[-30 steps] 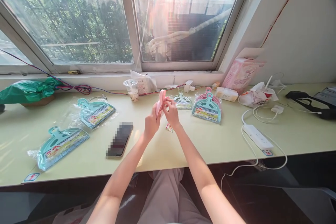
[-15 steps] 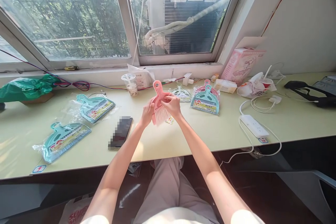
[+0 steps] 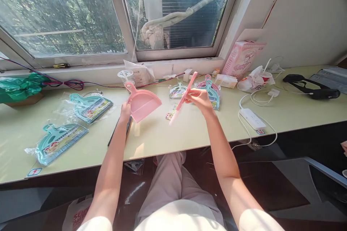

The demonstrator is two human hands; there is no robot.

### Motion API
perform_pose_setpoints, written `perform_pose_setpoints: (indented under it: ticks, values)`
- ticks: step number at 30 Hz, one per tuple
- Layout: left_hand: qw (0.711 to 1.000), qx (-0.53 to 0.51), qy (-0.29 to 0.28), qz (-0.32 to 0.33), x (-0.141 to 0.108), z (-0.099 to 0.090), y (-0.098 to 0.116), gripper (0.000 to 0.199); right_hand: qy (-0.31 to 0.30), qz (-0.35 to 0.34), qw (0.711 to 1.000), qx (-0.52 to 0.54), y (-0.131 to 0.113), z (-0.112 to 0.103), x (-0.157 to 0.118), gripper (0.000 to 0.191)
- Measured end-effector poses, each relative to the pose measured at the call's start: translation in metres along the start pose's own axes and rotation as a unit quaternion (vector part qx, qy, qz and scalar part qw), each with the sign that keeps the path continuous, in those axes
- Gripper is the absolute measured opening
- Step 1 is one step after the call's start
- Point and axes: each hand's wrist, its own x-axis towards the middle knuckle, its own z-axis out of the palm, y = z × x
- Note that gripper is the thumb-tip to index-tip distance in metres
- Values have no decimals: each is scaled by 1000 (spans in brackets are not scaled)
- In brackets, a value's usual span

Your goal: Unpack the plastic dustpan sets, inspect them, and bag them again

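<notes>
My left hand (image 3: 125, 112) is closed on the handle side of a pink dustpan (image 3: 145, 104), held above the table with its wide edge toward the lower right. Over to the right, my right hand (image 3: 199, 98) grips a pink hand brush (image 3: 184, 97), seen edge-on and tilted, its pale bristles pointing down. The two pieces are apart. A small printed card (image 3: 170, 114) lies on the table behind the bristles. Partly covered by my left forearm and the dustpan is a dark phone (image 3: 116, 131).
Bagged teal dustpan sets (image 3: 61, 142) lie at left; more sets (image 3: 213, 94) sit behind my right hand. A drink cup (image 3: 126, 76) stands behind the dustpan. At right are a white power strip (image 3: 252, 118), cables, a pink box (image 3: 242, 59) and a black headset (image 3: 310, 86).
The brush and dustpan, held together before, are now separated. My left hand has moved left with the dustpan, my right hand right with the brush. The view has shifted slightly.
</notes>
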Motion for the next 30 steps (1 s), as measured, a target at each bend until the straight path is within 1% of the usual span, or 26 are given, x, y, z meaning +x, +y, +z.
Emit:
perform_pose_setpoints:
  ticks: [1,2,3,4,6,8,10,12,13,15,17,18,20,22,24,26,30]
  values:
    - [999,11,-36,-21,-1,1,-6,36,-41,21,998,-54,2,-10,-1,32]
    - [996,29,-77,-44,-3,6,-11,33,-69,41,990,-114,8,-16,-2,31]
    - [990,51,-114,-65,-6,13,-16,31,-82,58,979,-177,15,-19,-3,30]
    - [984,74,-143,-78,-9,21,-20,28,-83,76,965,-239,25,-19,-4,29]
    - [976,108,-172,-81,-17,36,-26,22,-67,128,926,-350,47,-12,-9,26]
    - [970,156,-179,-57,-23,48,-29,18,-60,183,881,-433,66,-1,-14,24]
    - [956,238,-173,-20,-28,53,-28,21,-66,217,848,-479,81,7,-20,26]
    - [937,315,-148,25,-30,54,-27,26,-71,225,834,-499,90,12,-22,30]
    - [932,336,-133,42,-30,54,-27,28,-72,227,829,-505,93,13,-23,32]
    - [935,333,-99,67,-29,56,-27,33,-66,223,825,-515,98,13,-21,30]
    - [951,293,-62,80,-27,58,-29,34,-45,209,826,-521,101,10,-20,25]
    - [958,270,-44,84,-25,60,-31,34,-25,194,831,-522,102,7,-20,23]
    - [972,219,-13,88,-22,62,-36,35,33,141,848,-510,106,0,-22,23]
    - [983,164,1,85,-19,60,-41,37,99,76,870,-477,111,-10,-29,27]
    - [992,105,12,75,-17,56,-46,37,157,43,887,-432,119,-24,-38,35]
    - [996,70,24,57,-16,51,-49,37,206,54,896,-389,129,-37,-48,42]
    - [997,40,57,32,-16,43,-50,35,302,97,893,-318,146,-54,-60,50]
